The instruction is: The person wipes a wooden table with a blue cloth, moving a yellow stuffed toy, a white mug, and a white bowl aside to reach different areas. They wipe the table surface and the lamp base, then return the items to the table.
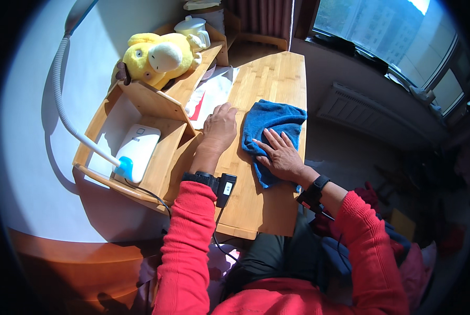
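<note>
A blue cloth (256,123) lies rumpled on the wooden desk (274,73), reaching its right edge. My right hand (283,155) rests flat on the cloth, fingers spread. To the left, my left hand (221,126) is at the desktop with its fingers curled under; whatever they hold, if anything, is hidden. Just beyond it are white paper sheets (222,86) and a red-and-white card (197,106), partly under the shelf. Both wrists wear black bands, and a small black device (225,190) is attached at the left one.
A wooden desktop shelf (161,102) stands along the left, carrying a yellow plush toy (145,60) and a white lidded jug (191,25). In its lower compartment sits a white box-like device (140,144), beside a flexible-neck lamp (60,89). A window (377,31) and radiator (361,105) are at the right.
</note>
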Action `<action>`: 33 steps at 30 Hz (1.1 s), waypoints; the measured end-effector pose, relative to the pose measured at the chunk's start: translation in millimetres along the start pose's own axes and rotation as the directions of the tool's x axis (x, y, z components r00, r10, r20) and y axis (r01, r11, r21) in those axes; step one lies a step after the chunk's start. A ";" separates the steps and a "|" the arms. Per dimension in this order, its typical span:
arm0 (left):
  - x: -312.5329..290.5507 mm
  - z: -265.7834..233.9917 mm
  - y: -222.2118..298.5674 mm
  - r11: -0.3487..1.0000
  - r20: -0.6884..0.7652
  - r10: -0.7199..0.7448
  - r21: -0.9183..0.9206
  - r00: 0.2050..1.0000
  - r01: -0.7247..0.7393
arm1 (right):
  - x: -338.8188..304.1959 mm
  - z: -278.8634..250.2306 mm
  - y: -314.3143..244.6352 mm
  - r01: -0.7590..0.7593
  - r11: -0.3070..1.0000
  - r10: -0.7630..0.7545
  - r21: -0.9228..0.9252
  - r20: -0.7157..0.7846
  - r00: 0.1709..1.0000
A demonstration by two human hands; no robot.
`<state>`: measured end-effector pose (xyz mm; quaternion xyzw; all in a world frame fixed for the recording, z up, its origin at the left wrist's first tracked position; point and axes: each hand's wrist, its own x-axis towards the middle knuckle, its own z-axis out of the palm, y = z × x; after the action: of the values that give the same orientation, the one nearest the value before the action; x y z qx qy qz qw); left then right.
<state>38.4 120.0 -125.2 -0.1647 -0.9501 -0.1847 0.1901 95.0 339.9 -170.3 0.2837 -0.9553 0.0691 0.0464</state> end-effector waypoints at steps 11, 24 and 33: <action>-1.5 -8.9 0.9 0.998 0.033 -0.062 -0.032 0.998 0.063 | -66.4 -80.1 -29.2 -0.234 0.624 0.477 0.745 -0.126 0.870; -1.1 1.5 -0.6 0.999 0.090 -0.051 0.020 0.995 0.049 | -23.0 -18.5 -10.1 -0.194 0.980 0.194 0.037 0.018 0.981; -0.1 14.6 -12.5 0.999 0.200 -0.014 0.040 0.980 0.006 | -126.5 -24.4 -58.8 -0.050 0.990 0.056 0.134 -0.044 0.997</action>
<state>29.3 115.1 -141.4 -0.1737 -0.9687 -0.1496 0.0955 234.1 362.8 -156.2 0.2588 -0.9544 0.1404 0.0484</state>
